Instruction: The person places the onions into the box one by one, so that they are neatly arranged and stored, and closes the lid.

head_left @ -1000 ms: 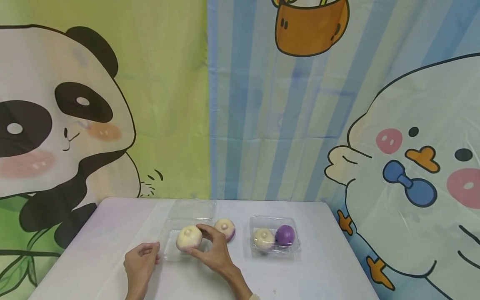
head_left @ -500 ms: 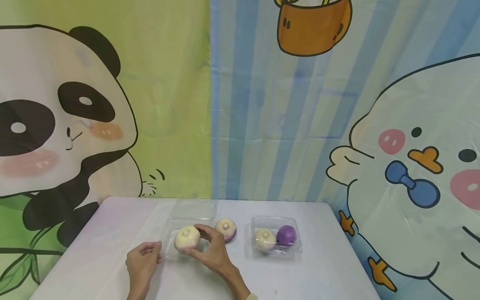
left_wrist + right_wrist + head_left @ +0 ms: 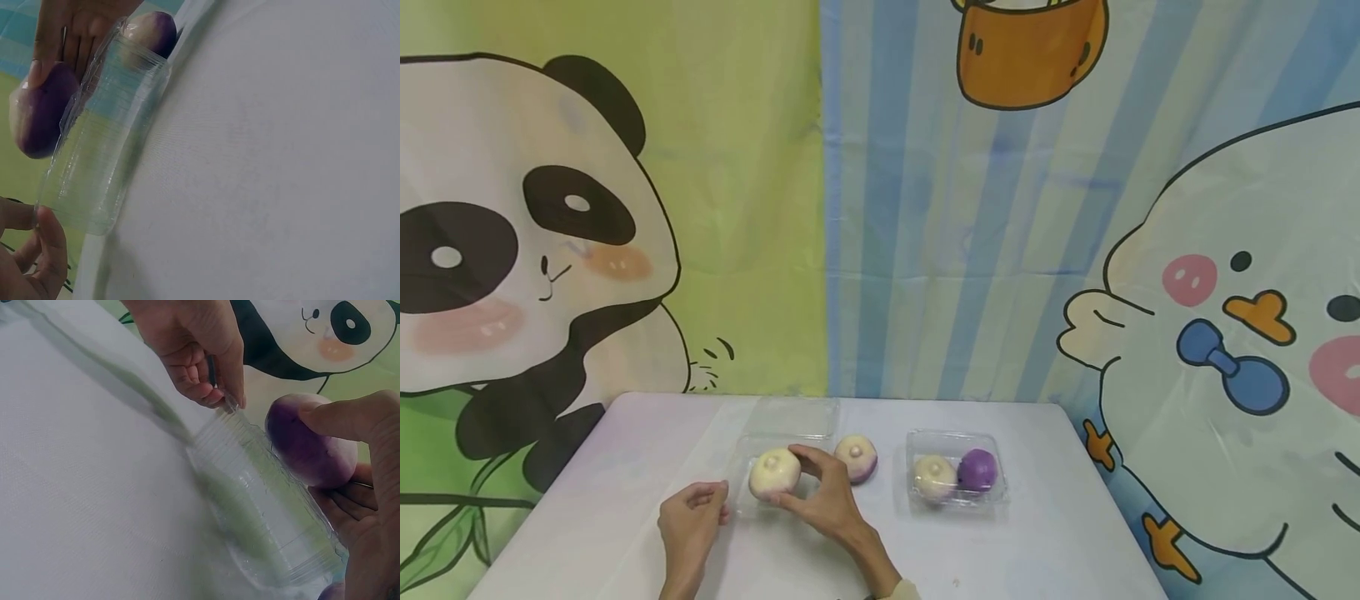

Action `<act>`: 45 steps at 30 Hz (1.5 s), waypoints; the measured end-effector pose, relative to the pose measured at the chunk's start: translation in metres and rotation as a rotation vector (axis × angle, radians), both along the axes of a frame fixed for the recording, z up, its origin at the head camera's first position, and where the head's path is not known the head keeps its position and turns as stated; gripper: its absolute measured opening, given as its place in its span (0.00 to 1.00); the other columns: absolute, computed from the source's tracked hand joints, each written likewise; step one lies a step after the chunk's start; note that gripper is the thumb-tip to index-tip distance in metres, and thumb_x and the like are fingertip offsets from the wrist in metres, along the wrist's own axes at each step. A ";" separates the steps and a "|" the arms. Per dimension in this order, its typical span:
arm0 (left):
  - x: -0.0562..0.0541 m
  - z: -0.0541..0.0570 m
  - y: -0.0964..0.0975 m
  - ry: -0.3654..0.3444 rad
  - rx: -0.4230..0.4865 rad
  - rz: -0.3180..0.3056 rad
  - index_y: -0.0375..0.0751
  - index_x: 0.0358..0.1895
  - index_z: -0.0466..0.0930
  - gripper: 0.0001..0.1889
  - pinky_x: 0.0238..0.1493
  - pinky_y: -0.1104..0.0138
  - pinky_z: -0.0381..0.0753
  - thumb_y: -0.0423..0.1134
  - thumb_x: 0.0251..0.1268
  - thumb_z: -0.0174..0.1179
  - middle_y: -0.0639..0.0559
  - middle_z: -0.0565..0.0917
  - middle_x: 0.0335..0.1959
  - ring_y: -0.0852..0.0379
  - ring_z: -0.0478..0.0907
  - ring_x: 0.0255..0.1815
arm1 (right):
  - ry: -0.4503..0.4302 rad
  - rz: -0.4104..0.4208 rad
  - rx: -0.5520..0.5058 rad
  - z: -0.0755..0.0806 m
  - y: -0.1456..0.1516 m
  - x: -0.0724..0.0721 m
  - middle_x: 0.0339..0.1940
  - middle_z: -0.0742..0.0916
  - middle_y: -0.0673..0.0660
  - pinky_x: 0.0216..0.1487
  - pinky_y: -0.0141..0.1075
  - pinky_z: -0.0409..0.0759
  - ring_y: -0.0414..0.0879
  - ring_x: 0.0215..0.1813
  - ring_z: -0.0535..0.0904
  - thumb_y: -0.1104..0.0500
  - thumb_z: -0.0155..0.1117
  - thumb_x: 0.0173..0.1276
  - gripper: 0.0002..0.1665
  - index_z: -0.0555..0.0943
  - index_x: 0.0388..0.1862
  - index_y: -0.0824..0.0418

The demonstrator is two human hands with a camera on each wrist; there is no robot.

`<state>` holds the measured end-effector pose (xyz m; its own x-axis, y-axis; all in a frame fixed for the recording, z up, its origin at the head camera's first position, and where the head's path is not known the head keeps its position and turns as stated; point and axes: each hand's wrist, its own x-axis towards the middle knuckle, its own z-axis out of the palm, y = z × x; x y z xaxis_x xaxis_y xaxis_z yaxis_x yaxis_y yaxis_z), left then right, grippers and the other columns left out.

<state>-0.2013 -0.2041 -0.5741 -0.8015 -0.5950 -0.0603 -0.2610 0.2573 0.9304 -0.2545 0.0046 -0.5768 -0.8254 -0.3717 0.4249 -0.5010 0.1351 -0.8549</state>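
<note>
My right hand (image 3: 833, 500) holds a white-and-purple turnip (image 3: 773, 473) between thumb and fingers, over a clear plastic clamshell box (image 3: 94, 169) whose lid (image 3: 797, 417) lies back. In the right wrist view the turnip's purple side (image 3: 294, 437) faces the camera, just above the box rim. My left hand (image 3: 691, 533) pinches the near left edge of that box between thumb and forefinger. Another turnip (image 3: 856, 458) sits on the table right beside the box, behind my right hand. Part of the box is hidden by the held turnip and my right hand.
To the right stands a second clear plastic box (image 3: 955, 437), with a whitish turnip (image 3: 935, 477) and a purple round vegetable (image 3: 977, 471) inside. The white table (image 3: 1045, 533) ends at the back against a printed cartoon curtain (image 3: 895, 250).
The held turnip has shifted slightly left over the open box. The head view has turned a little, so the scene sits farther right. Both hands keep their grips.
</note>
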 end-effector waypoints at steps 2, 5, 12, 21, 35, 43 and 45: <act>0.000 0.000 0.001 -0.001 0.002 -0.004 0.26 0.49 0.86 0.11 0.23 0.69 0.84 0.35 0.80 0.62 0.40 0.90 0.30 0.54 0.85 0.24 | -0.001 0.005 0.001 0.001 -0.001 -0.001 0.67 0.89 0.60 0.74 0.38 0.86 0.46 0.65 0.89 0.59 0.87 0.61 0.42 0.79 0.72 0.67; 0.001 0.000 0.001 -0.005 0.012 -0.012 0.26 0.50 0.86 0.11 0.23 0.69 0.85 0.35 0.79 0.62 0.41 0.90 0.30 0.53 0.86 0.24 | -0.004 0.009 0.001 0.001 -0.001 -0.001 0.67 0.89 0.60 0.74 0.38 0.86 0.46 0.65 0.89 0.59 0.87 0.61 0.42 0.79 0.72 0.68; 0.003 -0.002 0.000 0.012 0.026 -0.024 0.25 0.49 0.86 0.11 0.24 0.69 0.86 0.34 0.78 0.62 0.40 0.90 0.30 0.54 0.86 0.24 | -0.008 0.013 0.002 0.001 0.000 -0.001 0.67 0.89 0.61 0.74 0.38 0.86 0.46 0.65 0.89 0.61 0.87 0.60 0.42 0.79 0.71 0.68; 0.001 -0.002 -0.001 0.019 0.023 -0.026 0.25 0.49 0.86 0.12 0.23 0.70 0.84 0.35 0.78 0.63 0.41 0.90 0.28 0.55 0.85 0.22 | -0.017 0.007 0.019 0.003 -0.004 -0.003 0.67 0.89 0.61 0.74 0.37 0.85 0.46 0.65 0.89 0.61 0.87 0.60 0.42 0.79 0.72 0.68; 0.001 -0.001 -0.001 -0.001 0.020 -0.013 0.25 0.49 0.86 0.11 0.24 0.69 0.86 0.33 0.78 0.64 0.42 0.90 0.28 0.56 0.85 0.22 | 0.005 0.009 0.053 0.005 -0.010 -0.005 0.66 0.89 0.62 0.72 0.35 0.86 0.47 0.65 0.89 0.62 0.88 0.58 0.42 0.80 0.70 0.69; 0.002 0.000 -0.004 0.024 0.025 -0.037 0.24 0.49 0.86 0.11 0.24 0.69 0.88 0.33 0.78 0.64 0.38 0.91 0.31 0.55 0.86 0.22 | 0.032 0.034 0.103 0.008 -0.012 -0.009 0.67 0.90 0.60 0.71 0.33 0.86 0.47 0.66 0.89 0.57 0.88 0.61 0.42 0.79 0.71 0.69; 0.002 0.000 -0.005 0.025 0.027 -0.039 0.23 0.49 0.86 0.11 0.24 0.69 0.88 0.33 0.78 0.64 0.38 0.91 0.31 0.55 0.86 0.22 | 0.035 0.041 0.107 0.010 -0.012 -0.010 0.67 0.90 0.60 0.71 0.33 0.86 0.47 0.67 0.89 0.57 0.88 0.61 0.42 0.79 0.71 0.69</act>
